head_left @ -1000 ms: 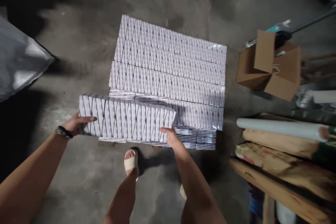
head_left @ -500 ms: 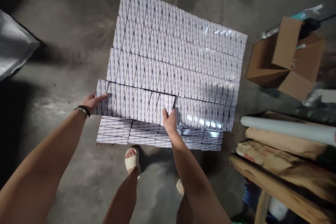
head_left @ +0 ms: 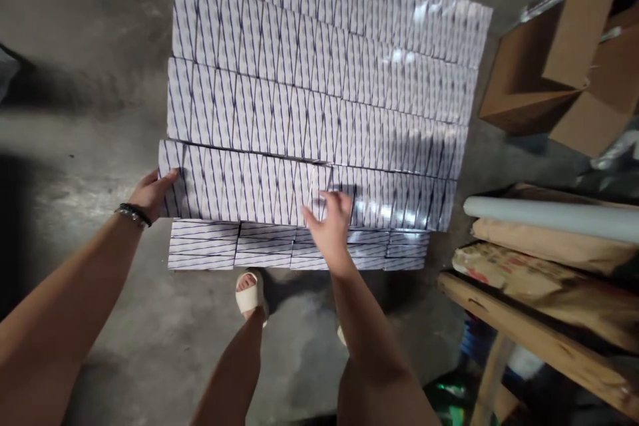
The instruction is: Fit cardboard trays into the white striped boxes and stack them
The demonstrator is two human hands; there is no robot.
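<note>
White boxes with blue diagonal lines lie side by side in long rows, forming a flat layer [head_left: 319, 73] on a lower layer of boxes [head_left: 202, 245]. The nearest row [head_left: 239, 186] sits against the row behind it. My left hand [head_left: 152, 194] rests on that row's left end, fingers over its corner. My right hand [head_left: 329, 223] hovers at or just touches the row's near edge, fingers spread, holding nothing. Boxes beneath the nearest row show their narrow striped sides.
Stack stands on a concrete floor [head_left: 84, 26] with my sandalled foot [head_left: 249, 294] just in front. To the right are an open cardboard box [head_left: 519, 80], a pale tube [head_left: 549, 218], and wrapped rolls on a wooden plank [head_left: 529, 326].
The row held in both hands has come down onto the stack against the other rows. My right hand has lifted off it with fingers spread. The view has shifted closer.
</note>
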